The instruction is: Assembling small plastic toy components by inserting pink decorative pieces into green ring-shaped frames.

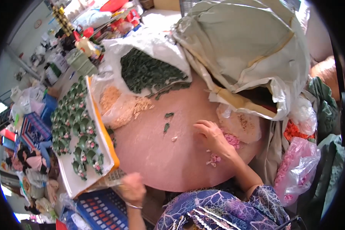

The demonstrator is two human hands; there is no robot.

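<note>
A: Right hand [212, 137]?
B: Palm down on round pink tabletop [157, 153], fingers [200, 126] curled loosely toward 10 o'clock. Grip on anything: can't tell. Small pink fabric flowers [214, 159] at approx 6 o'clock of the wrist, just beside it, more at 3 o'clock. Too small to tell long axis.

A: Left hand [133, 188]?
B: Blurred, closed-looking at table's 7 o'clock edge; holding anything — can't tell.

A: Containers?
B: White rectangular tray w/ orange rim [107, 143] at 9 o'clock, filled w/ green leaf-and-pink-bud pieces [78, 130]. White plastic sack [157, 46] at 12 o'clock, full of dark green leaves [149, 71].
</note>
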